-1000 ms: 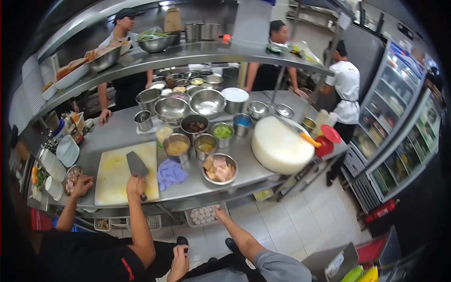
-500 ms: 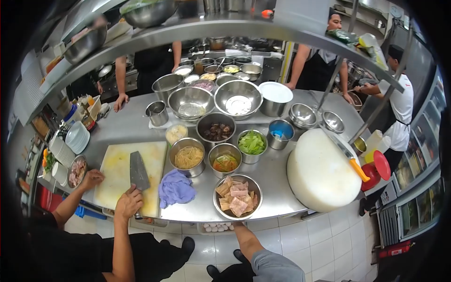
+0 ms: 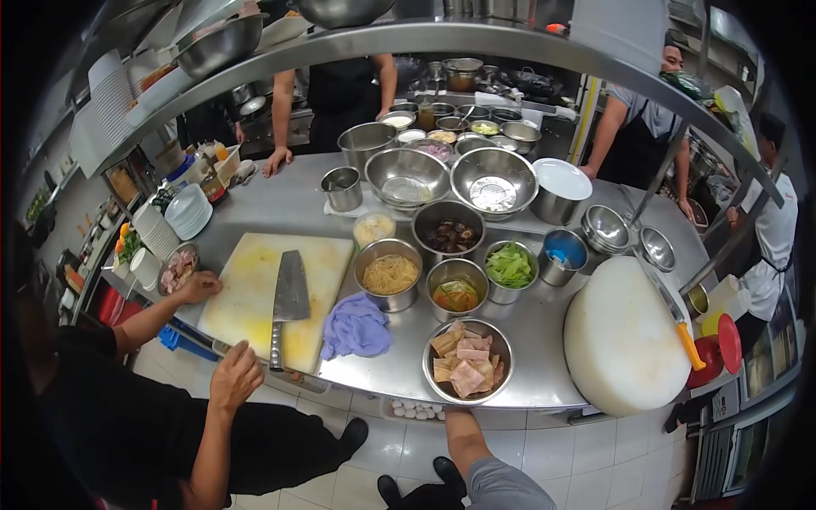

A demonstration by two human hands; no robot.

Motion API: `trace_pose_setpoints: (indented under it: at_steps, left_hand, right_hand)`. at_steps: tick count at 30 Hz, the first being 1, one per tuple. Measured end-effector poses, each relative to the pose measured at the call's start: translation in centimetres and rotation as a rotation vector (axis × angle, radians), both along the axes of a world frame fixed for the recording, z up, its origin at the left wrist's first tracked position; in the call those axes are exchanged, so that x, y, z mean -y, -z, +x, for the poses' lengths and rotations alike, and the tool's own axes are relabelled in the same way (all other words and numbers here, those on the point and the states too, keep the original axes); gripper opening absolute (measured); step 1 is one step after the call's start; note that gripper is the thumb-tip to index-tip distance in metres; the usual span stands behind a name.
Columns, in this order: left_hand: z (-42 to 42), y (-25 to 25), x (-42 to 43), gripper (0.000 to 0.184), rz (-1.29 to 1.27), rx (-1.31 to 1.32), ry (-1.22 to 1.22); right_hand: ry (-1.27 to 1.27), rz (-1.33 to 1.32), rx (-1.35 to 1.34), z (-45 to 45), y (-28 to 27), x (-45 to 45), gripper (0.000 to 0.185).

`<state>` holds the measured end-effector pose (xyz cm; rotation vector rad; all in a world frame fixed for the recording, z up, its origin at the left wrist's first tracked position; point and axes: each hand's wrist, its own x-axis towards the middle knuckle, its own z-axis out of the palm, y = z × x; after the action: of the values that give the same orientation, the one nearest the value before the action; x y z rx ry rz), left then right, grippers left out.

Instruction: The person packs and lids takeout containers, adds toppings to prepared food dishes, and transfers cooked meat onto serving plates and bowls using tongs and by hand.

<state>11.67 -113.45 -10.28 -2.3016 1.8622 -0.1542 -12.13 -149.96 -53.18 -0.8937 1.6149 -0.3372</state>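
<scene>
My right forearm [image 3: 463, 435], in a grey sleeve, reaches to the table's front edge; the hand is hidden there, below the metal bowl [image 3: 427, 378] of folded pinkish-tan pieces [image 3: 468, 359]. My left hand is out of view. At the left, a co-worker in black stands by a white cutting board [image 3: 246, 280]. A cleaver [image 3: 291, 289] lies on it, its handle toward the front edge. The co-worker's right hand [image 3: 236, 378] is off the handle. Their left hand [image 3: 200, 287] is beside a bowl of meat pieces [image 3: 179, 269].
Beside the board lies a purple cloth [image 3: 357, 327]. Metal pots hold noodles [image 3: 390, 274], mushrooms [image 3: 455, 236] and green leaves [image 3: 511, 267]. A thick round block [image 3: 625, 340] bears an orange-handled knife [image 3: 690, 344]. A metal shelf [image 3: 476, 32] spans overhead. Other people stand across the table.
The co-worker has let go of the cleaver and drawn the right hand back; the cleaver now rests on the board. The whole view has shifted, so things appear farther right.
</scene>
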Motion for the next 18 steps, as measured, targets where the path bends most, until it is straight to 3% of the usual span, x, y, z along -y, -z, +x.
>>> trace_pose_setpoints:
  at_steps: [6,8,9,12,13,15,18]
  left_hand:
    - [-0.5,-0.4,-4.1,0.026,-0.057,0.103,-0.040]
    - [-0.4,-0.2,-6.5,0.026,-0.017,0.272,0.008]
    - [0.3,0.6,-8.0,0.026,0.064,0.492,0.102]
    - [5.2,9.3,-13.9,0.026,-0.149,-0.030,-0.004]
    - [3.9,7.8,-13.2,0.025,0.026,0.233,0.070]
    - [0.9,6.0,-11.6,0.025,0.041,0.178,0.033]
    - [-3.6,5.5,-11.7,0.024,0.069,0.034,-0.017]
  right_hand:
    - [0.022,0.023,0.076,0.0,-4.1,-1.7,0.042]
    - [0.023,0.030,0.107,-1.3,-6.3,-2.9,0.041]
    - [0.022,0.037,0.135,-2.3,-7.7,-3.9,0.040]
    - [0.010,0.062,0.260,-5.7,-11.6,-7.1,0.039]
    - [-0.006,0.080,0.330,-7.2,-12.7,-8.4,0.038]
    - [-0.046,0.162,0.563,-11.1,-12.9,-11.5,0.036]
    - [-0.452,0.329,0.439,-16.9,-15.3,-14.0,0.035]
